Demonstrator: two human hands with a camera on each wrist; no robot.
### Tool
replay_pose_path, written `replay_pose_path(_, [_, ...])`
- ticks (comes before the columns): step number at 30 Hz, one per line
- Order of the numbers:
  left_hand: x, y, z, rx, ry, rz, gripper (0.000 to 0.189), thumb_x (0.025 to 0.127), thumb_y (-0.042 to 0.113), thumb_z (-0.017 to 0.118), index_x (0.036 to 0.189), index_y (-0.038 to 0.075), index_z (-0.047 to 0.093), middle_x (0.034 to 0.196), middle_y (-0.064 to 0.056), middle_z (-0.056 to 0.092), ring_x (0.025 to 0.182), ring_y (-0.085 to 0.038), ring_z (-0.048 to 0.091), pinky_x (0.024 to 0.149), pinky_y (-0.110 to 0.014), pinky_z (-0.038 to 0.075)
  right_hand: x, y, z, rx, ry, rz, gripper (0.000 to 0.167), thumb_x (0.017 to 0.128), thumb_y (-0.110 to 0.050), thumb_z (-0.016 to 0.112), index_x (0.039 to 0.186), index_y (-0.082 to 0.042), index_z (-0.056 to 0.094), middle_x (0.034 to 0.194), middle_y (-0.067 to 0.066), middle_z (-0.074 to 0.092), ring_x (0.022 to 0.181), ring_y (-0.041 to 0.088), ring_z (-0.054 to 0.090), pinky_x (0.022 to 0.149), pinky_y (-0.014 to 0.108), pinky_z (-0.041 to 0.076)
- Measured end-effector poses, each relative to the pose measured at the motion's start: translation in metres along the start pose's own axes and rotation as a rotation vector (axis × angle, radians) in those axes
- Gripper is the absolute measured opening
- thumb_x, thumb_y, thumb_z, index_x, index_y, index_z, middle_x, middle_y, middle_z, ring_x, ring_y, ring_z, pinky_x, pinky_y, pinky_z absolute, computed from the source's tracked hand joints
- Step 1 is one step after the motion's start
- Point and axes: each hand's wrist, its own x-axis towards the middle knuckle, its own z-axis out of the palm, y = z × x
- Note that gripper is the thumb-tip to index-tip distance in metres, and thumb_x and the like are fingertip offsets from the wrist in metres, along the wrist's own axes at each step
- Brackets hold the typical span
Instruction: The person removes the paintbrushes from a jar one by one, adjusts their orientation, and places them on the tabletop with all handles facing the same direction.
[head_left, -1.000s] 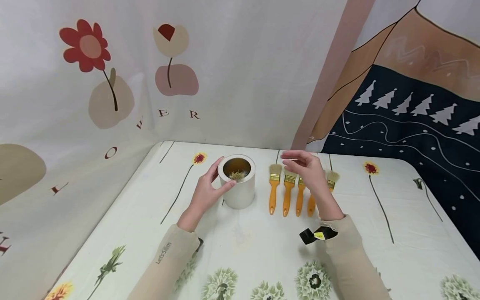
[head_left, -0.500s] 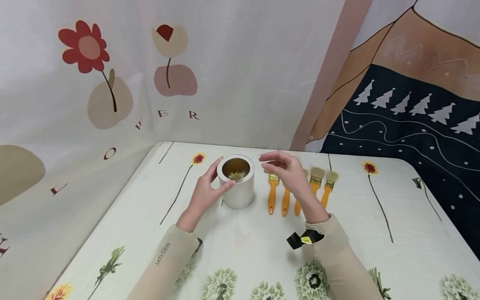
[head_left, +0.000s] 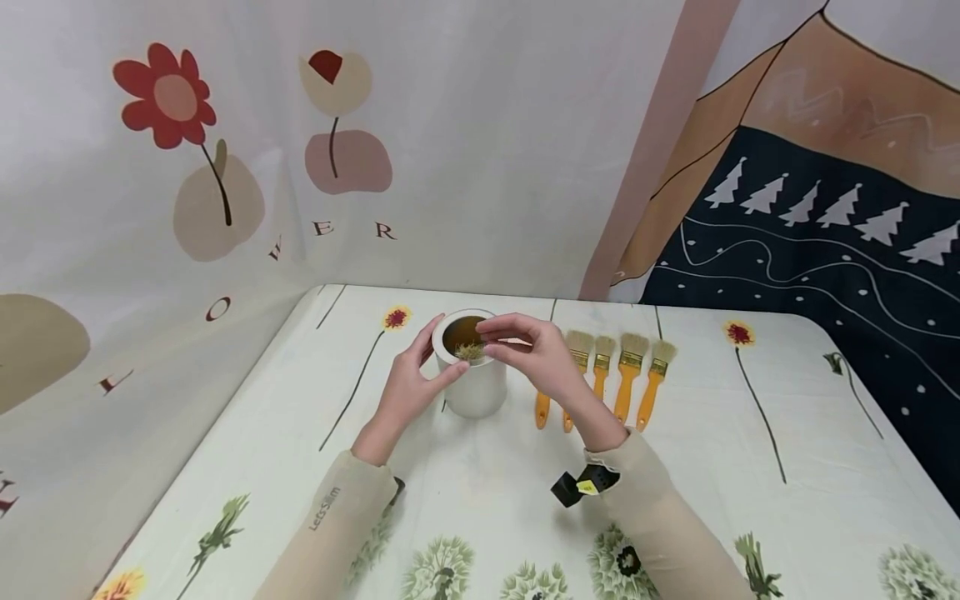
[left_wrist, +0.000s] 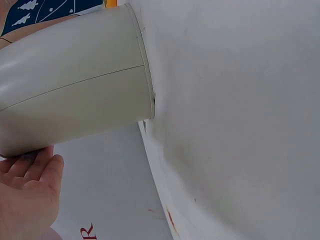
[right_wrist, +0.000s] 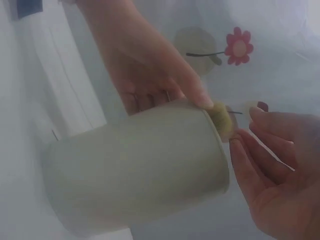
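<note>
An off-white cylindrical container [head_left: 480, 390] with a brown inside stands upright on the cloth. A pale bristle tuft [head_left: 470, 352] shows within its mouth, close to the rim. My left hand [head_left: 408, 385] holds the container from the left, thumb at the near rim and fingers round the side. At the right side of the mouth is my right hand [head_left: 536, 354], thumb and fingers apart and bent, holding nothing. In the right wrist view its fingertips are close to the bristles [right_wrist: 220, 120]; whether they touch is unclear. The left wrist view shows the container's side wall [left_wrist: 75, 80].
Several paintbrushes [head_left: 628, 375] with orange handles lie in a row right of the container, bristles away from me; my right hand and forearm partly cover some. A flower-print cloth [head_left: 480, 492] covers the table. Printed curtains [head_left: 480, 167] hang behind and at the left.
My right hand has moved left from above the paintbrushes to the container's mouth. Brushes on the right have come into view. The left hand and the container have stayed put.
</note>
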Motion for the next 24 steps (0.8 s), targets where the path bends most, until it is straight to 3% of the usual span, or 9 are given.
replay_pose_path(12, [0.000,-0.001,-0.001,0.006,-0.006,0.007,0.079,0.091,0.025,0.073,0.157,0.014,0.031,0.155,-0.013,0.045,0.144,-0.028,0.044,0.120,-0.046,0.037,0.002,-0.001,0.012,-0.207,-0.048,0.088,0.029,0.090,-0.006,0.072,0.119,-0.006,0.071,0.121,0.012,0.071,0.112,0.025,0.070,0.093,0.030,0.060])
replay_pose_path(24, [0.000,-0.001,-0.001,0.006,-0.005,0.011,0.079,0.091,0.023,0.074,0.157,0.013,0.031,0.155,-0.013,0.045,0.143,-0.028,0.045,0.120,-0.046,0.038,0.005,-0.004,0.017,-0.398,0.002,0.027,0.016,0.089,-0.011,0.074,0.105,-0.008,0.077,0.103,0.007,0.076,0.095,0.021,0.075,0.083,0.028,0.063])
